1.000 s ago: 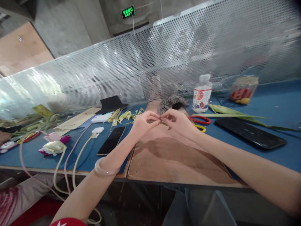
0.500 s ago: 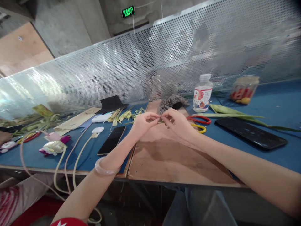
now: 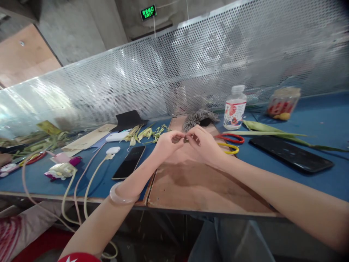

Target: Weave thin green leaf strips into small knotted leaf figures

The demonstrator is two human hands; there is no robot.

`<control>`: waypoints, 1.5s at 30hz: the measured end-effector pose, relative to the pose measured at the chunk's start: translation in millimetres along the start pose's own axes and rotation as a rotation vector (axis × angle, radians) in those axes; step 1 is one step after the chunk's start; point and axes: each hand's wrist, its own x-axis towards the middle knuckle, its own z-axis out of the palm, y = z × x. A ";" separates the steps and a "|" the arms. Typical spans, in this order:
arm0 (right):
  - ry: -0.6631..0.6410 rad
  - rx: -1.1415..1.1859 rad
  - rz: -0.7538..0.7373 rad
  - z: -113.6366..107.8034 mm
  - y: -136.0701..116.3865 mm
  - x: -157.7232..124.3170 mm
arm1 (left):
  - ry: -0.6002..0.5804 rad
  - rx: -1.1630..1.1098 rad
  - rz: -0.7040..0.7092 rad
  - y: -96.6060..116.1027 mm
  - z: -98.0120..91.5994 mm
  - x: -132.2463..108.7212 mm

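My left hand [image 3: 167, 142] and my right hand [image 3: 204, 142] meet fingertip to fingertip above a brown wooden board [image 3: 196, 182]. Both pinch one small, thin dark piece [image 3: 185, 138] between thumb and fingers; it is too small to name. A pale bangle [image 3: 122, 195] sits on my left wrist. Red and yellow scissors [image 3: 230, 142] lie just right of my right hand.
On the blue table [image 3: 300, 174]: a black phone [image 3: 129, 162], a black tablet [image 3: 290, 154], a plastic bottle [image 3: 234, 108], a jar [image 3: 283, 103], long green leaves [image 3: 272, 131], cut leaf scraps [image 3: 144, 133], a grey woven bundle [image 3: 199, 118], cream cables [image 3: 89, 178]. A perforated metal screen [image 3: 191, 65] stands behind.
Both hands have stayed together and drifted slightly up and away; the fingers have shifted a little on the small piece.
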 end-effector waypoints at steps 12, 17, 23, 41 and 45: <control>0.000 0.009 0.005 -3.7 -1.4 2.9 | -0.084 -0.190 -0.099 -4.1 -0.8 1.9; -0.048 0.114 0.099 -5.4 -4.1 2.4 | -0.139 -0.307 -0.150 -5.5 -1.5 0.1; -0.060 0.151 0.144 -6.1 -6.9 1.6 | -0.146 -0.302 -0.134 -8.9 -0.5 0.0; -0.055 0.216 0.205 -6.6 -10.6 0.1 | -0.163 -0.299 -0.134 -4.3 -0.7 0.3; -0.048 0.221 0.205 -6.2 -9.7 0.1 | -0.166 -0.302 -0.137 -2.4 -1.4 0.5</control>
